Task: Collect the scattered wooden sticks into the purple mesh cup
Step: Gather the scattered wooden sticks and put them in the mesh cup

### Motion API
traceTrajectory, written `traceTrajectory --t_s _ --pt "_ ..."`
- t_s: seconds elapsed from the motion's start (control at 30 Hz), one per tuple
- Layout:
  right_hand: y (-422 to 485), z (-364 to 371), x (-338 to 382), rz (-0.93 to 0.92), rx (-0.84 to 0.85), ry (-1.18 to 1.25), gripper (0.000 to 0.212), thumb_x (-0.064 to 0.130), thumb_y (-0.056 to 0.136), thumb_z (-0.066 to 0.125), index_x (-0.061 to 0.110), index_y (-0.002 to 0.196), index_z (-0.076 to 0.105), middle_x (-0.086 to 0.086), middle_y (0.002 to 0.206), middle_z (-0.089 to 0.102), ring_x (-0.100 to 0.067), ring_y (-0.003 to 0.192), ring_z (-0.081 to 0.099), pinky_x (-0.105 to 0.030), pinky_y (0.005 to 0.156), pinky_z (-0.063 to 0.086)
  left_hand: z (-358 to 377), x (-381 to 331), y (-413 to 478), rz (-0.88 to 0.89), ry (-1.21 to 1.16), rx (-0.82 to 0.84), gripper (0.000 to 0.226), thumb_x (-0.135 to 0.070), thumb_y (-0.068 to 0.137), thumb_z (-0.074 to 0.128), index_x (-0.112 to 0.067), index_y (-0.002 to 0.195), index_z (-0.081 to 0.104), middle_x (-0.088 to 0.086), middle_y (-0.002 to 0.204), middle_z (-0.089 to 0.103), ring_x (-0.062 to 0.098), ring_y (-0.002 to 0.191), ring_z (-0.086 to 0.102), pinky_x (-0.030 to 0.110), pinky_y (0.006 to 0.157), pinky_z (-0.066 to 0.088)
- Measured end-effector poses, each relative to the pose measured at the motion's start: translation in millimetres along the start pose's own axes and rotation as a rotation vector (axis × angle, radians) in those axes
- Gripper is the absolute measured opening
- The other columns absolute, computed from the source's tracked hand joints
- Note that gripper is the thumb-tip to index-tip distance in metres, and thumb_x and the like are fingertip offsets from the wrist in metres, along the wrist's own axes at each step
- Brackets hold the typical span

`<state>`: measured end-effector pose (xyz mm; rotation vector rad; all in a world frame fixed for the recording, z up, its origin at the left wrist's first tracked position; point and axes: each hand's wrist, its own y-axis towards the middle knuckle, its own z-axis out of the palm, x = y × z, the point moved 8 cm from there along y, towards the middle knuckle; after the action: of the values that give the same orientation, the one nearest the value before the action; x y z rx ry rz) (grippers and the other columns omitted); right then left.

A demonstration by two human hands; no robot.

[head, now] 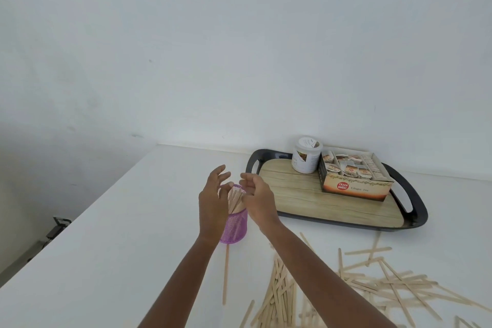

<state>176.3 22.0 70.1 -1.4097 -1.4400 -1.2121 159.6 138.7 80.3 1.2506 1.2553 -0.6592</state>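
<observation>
The purple mesh cup (237, 226) stands upright on the white table, with several wooden sticks (235, 201) leaning inside it. My left hand (213, 200) hovers at the cup's left side, fingers spread and empty. My right hand (258, 198) is at the cup's right rim, fingers loosely curled, holding nothing that I can see. Many scattered sticks (386, 282) lie on the table to the right and near me, in a loose pile (279, 295). One single stick (226, 274) lies lengthwise just in front of the cup.
A black tray with a wood-pattern floor (306, 194) sits behind and right of the cup, holding a white jar (306, 158) and an open ginger tea box (354, 178). The table's left edge (80, 218) drops off to the floor. A white wall stands behind.
</observation>
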Motion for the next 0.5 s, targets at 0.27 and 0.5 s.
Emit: traceTrajectory --t_s 0.27,0.5 --pt "-23.1 -60.4 -18.3 -0.054 -0.035 -0.15 0.053 -0.019 0.076 0.036 0.004 0.12 0.055 -0.01 0.125 0.059 -0.017 0.118 0.054 -0.016 0.094 0.038 -9.7 -18.3 -46.8 0.287 0.292 -0.13 0.031 -0.001 0.093 0.047 -0.008 0.123 0.051 0.011 0.124 0.055 0.016 0.11 0.048 0.018 0.086 0.04" --pt "-54.5 -100.8 -75.1 0.078 0.027 -0.44 0.035 -0.005 0.087 0.043 0.006 0.118 0.057 -0.011 0.127 0.056 -0.019 0.12 0.051 -0.021 0.099 0.036 30.9 6.8 -103.1 0.312 0.597 0.167 0.017 -0.014 0.093 0.05 -0.011 0.105 0.062 0.007 0.105 0.06 0.019 0.099 0.058 0.021 0.073 0.047"
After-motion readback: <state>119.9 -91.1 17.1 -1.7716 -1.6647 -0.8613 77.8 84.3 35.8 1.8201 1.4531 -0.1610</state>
